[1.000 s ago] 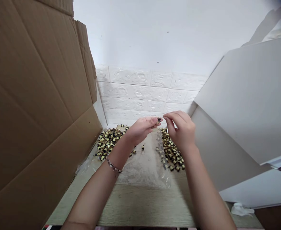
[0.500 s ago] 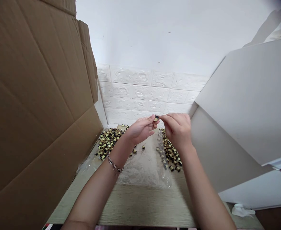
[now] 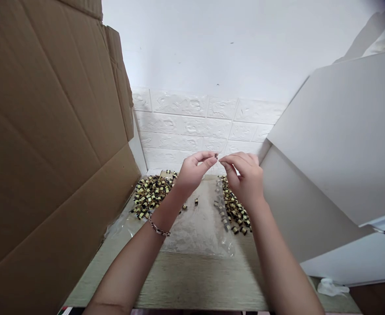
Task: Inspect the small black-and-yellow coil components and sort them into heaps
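Between the thumb and fingers of my left hand [image 3: 197,170] is a small wound component [image 3: 216,156], mostly covered by the fingertips. My right hand [image 3: 245,175] is just to its right, thumb and forefinger pinched together; whatever they grip is too small to name. Under the hands lies a clear plastic bag [image 3: 195,236]. A pile of yellow-and-black components [image 3: 149,192] with copper-coloured leads sits to the left, and another pile [image 3: 236,212] to the right. One loose component [image 3: 196,201] rests on the bag between them.
A tall cardboard sheet [image 3: 48,131] stands at the left. White panels [image 3: 343,140] rise on the right. A white brick-patterned wall [image 3: 182,124] closes off the back of the wooden table [image 3: 195,284]. Crumpled white plastic [image 3: 332,287] lies at the lower right.
My left hand has turned over, its fingers now closed above the component, which shows less than before. My right hand has stayed nearly in place, its fingertips slightly shifted.
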`<act>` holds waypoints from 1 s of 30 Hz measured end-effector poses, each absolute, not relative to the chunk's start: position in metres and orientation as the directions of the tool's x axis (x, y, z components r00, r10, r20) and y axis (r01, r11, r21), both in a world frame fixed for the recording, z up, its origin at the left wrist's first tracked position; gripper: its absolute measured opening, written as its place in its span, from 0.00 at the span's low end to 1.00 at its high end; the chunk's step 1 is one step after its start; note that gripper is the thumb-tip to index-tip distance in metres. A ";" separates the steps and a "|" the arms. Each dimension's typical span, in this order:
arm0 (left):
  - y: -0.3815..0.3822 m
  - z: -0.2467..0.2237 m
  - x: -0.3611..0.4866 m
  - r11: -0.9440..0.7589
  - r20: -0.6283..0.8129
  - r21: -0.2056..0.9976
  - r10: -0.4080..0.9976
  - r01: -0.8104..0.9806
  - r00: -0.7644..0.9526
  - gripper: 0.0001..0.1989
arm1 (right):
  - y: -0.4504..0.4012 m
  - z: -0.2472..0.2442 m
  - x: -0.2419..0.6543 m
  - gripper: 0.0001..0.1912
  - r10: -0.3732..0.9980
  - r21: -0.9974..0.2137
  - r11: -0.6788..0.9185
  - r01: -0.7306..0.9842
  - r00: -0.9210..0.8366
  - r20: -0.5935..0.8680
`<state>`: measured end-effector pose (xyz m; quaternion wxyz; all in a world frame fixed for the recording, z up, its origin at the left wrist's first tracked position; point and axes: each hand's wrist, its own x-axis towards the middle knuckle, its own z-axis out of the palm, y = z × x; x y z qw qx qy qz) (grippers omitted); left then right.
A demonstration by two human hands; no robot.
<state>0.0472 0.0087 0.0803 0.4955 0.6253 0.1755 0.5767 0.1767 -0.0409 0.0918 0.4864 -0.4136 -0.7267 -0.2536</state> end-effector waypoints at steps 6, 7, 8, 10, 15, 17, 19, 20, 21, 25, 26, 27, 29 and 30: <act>-0.001 0.083 0.045 -0.789 0.788 0.585 0.607 0.188 0.097 0.07 | -0.041 0.091 0.175 0.05 0.369 -0.096 0.507 0.857 -0.115 0.922; -0.002 0.083 0.045 -0.799 0.810 0.541 0.579 0.264 0.092 0.06 | -0.040 0.091 0.175 0.05 0.379 -0.101 0.493 0.864 -0.108 0.919; -0.003 0.083 0.045 -0.799 0.826 0.502 0.556 0.331 0.089 0.06 | -0.040 0.091 0.174 0.05 0.391 -0.107 0.480 0.871 -0.103 0.915; -0.003 0.081 0.045 -0.787 0.851 0.434 0.517 0.438 0.087 0.07 | -0.040 0.091 0.174 0.06 0.413 -0.118 0.458 0.881 -0.094 0.906; 0.001 0.075 0.044 -0.762 0.878 0.340 0.467 0.551 0.105 0.09 | -0.039 0.089 0.173 0.06 0.429 -0.127 0.441 0.888 -0.085 0.899; 0.003 0.073 0.043 -0.759 0.886 0.311 0.449 0.572 0.114 0.10 | -0.039 0.089 0.172 0.06 0.436 -0.132 0.440 0.888 -0.082 0.896; 0.004 0.072 0.043 -0.755 0.902 0.269 0.415 0.598 0.118 0.10 | -0.039 0.088 0.172 0.06 0.444 -0.138 0.436 0.889 -0.079 0.893; 0.004 0.072 0.043 -0.752 0.911 0.247 0.396 0.611 0.120 0.10 | -0.039 0.088 0.172 0.06 0.447 -0.140 0.434 0.890 -0.077 0.891; 0.004 0.071 0.042 -0.749 0.917 0.227 0.379 0.623 0.123 0.10 | -0.038 0.088 0.172 0.06 0.449 -0.142 0.433 0.890 -0.076 0.891; 0.005 0.068 0.042 -0.740 0.920 0.190 0.363 0.646 0.145 0.10 | -0.036 0.087 0.173 0.05 0.446 -0.132 0.429 0.894 -0.082 0.891; 0.005 0.068 0.041 -0.738 0.920 0.184 0.361 0.650 0.150 0.11 | -0.036 0.087 0.173 0.05 0.446 -0.126 0.426 0.896 -0.086 0.891; 0.005 0.067 0.041 -0.735 0.921 0.176 0.358 0.655 0.154 0.11 | -0.035 0.087 0.172 0.05 0.448 -0.121 0.422 0.898 -0.091 0.889; 0.005 0.067 0.041 -0.730 0.921 0.165 0.354 0.664 0.160 0.11 | -0.034 0.085 0.171 0.05 0.457 -0.112 0.418 0.901 -0.102 0.884; 0.005 0.067 0.040 -0.727 0.921 0.163 0.355 0.666 0.162 0.11 | -0.034 0.085 0.171 0.05 0.461 -0.109 0.419 0.901 -0.108 0.881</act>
